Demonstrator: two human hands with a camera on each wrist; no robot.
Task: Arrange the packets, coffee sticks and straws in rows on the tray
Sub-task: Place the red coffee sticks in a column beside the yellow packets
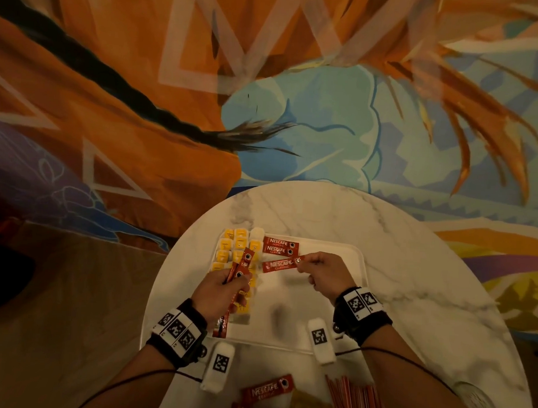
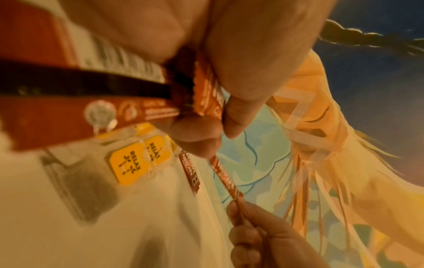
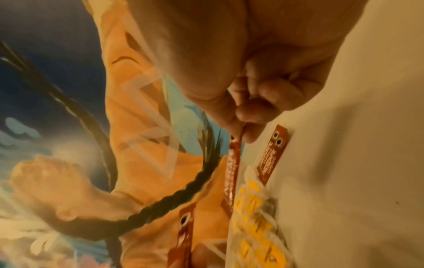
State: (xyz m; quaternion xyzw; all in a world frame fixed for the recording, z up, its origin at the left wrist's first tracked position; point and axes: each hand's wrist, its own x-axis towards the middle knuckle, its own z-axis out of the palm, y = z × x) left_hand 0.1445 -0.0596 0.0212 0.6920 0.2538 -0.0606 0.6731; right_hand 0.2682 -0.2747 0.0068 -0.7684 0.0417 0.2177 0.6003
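A white tray (image 1: 346, 304) lies on the round marble table (image 1: 384, 241). Yellow packets (image 1: 233, 244) fill its left side in rows. Two red coffee sticks (image 1: 280, 246) lie side by side at its far edge. My right hand (image 1: 315, 268) pinches the end of a third red coffee stick (image 1: 281, 264), held just above the tray below those two. My left hand (image 1: 223, 287) grips a bunch of red coffee sticks (image 1: 241, 264) over the yellow packets. In the left wrist view the bunch (image 2: 57, 116) crosses my palm; the right wrist view shows the pinched stick (image 3: 231, 172).
Loose red coffee sticks (image 1: 265, 405) and a bundle of red-striped straws (image 1: 357, 402) lie on the table near me. A glass (image 1: 478, 402) stands at the right edge. White tagged markers (image 1: 321, 340) (image 1: 218, 369) sit by the tray's near rim. A painted wall is behind.
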